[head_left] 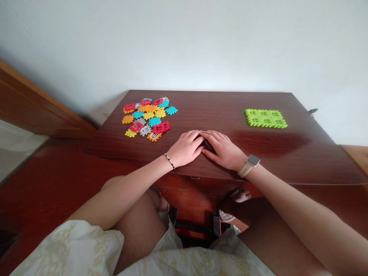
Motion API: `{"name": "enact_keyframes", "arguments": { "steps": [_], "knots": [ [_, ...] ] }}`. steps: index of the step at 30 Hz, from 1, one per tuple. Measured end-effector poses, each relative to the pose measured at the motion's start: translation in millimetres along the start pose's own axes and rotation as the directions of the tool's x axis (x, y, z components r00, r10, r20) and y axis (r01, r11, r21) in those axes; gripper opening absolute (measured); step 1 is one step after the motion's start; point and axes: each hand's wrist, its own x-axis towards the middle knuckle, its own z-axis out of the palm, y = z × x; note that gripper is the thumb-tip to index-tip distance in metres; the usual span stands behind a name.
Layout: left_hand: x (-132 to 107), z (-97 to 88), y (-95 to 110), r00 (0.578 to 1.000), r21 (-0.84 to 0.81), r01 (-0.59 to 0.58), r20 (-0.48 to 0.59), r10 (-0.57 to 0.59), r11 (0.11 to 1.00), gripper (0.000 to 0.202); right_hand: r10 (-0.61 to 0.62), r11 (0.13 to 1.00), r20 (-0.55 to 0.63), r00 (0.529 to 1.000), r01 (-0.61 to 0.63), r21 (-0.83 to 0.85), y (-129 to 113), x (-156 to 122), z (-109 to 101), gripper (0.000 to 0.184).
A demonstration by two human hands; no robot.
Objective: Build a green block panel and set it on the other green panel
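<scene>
My left hand (186, 148) and my right hand (222, 150) lie palm-down at the near middle of the dark reddish-brown wooden table (207, 105), fingertips meeting. A small dark patch shows between them, and I cannot tell whether it is a shadow or an object. Up and left of my left hand sits a loose heap of multicoloured plastic waffle-block squares (148, 119), some with printed windows. To the right, well beyond my right hand, lies a flat lime-green joined panel of the same kind of block (266, 118). Neither hand touches these blocks.
A white wall (184, 42) rises behind the table, and a wooden panel (37, 105) slants in at the left. A small dark object (312, 111) pokes out past the table's far right corner. My legs and a foot (240, 195) show below the near edge.
</scene>
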Motion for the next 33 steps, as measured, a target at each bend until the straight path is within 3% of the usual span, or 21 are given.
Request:
{"name": "enact_keyframes", "arguments": {
  "steps": [33],
  "knots": [
    [-1.0,-0.1,-0.9,1.000,-0.003,0.000,0.003,0.000,1.000,0.041,-0.001,1.000,-0.001,1.000,0.001,0.000,-0.4,-0.1,-0.5,0.066]
  ]
}}
